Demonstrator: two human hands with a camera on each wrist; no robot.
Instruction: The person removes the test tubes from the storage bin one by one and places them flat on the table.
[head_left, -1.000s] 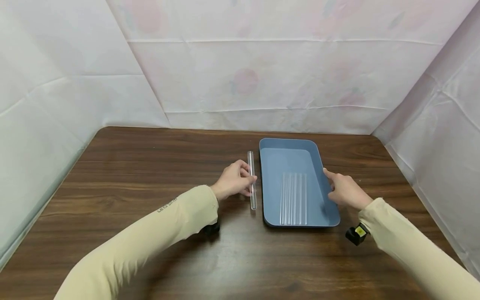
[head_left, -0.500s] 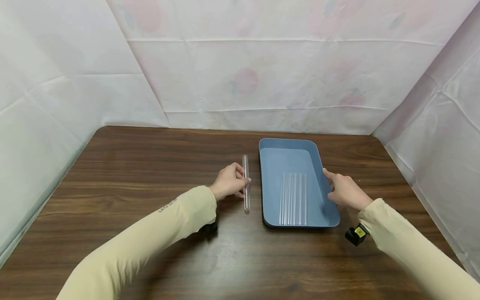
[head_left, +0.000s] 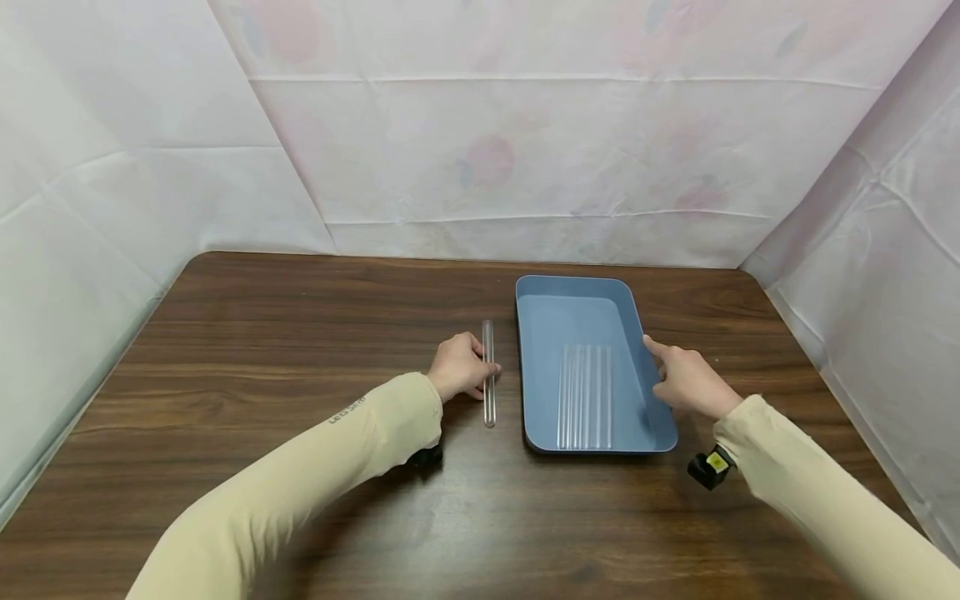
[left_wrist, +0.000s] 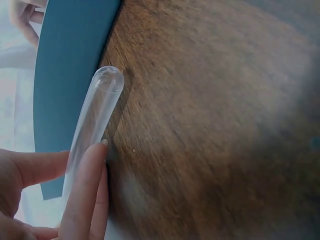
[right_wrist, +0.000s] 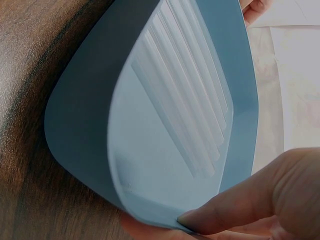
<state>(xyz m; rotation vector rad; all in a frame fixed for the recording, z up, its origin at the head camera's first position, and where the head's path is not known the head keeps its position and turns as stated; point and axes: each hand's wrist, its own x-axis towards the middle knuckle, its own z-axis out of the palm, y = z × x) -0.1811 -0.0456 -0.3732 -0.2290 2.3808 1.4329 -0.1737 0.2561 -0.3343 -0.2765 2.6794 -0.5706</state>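
My left hand (head_left: pixel 456 367) pinches a clear test tube (head_left: pixel 489 407) between thumb and fingers, just left of the blue tray (head_left: pixel 566 315). In the left wrist view the tube's rounded end (left_wrist: pixel 108 80) points away from the fingers, close over the wood beside the tray's wall (left_wrist: pixel 62 90). My right hand (head_left: pixel 692 383) grips the tray's right rim, its thumb (right_wrist: pixel 220 212) on the inside and other fingers outside. Several clear test tubes (head_left: pixel 585 400) lie side by side in the near part of the tray.
A brown wood-grain table (head_left: pixel 300 333) carries the tray. Pale fabric (head_left: pixel 487 158) with faint pink prints hangs behind it, and more fabric stands at both sides. Black wrist cameras sit under the sleeves.
My left hand has moved the test tube slightly left, away from the tray, and a little toward me. My right hand stays on the tray's rim.
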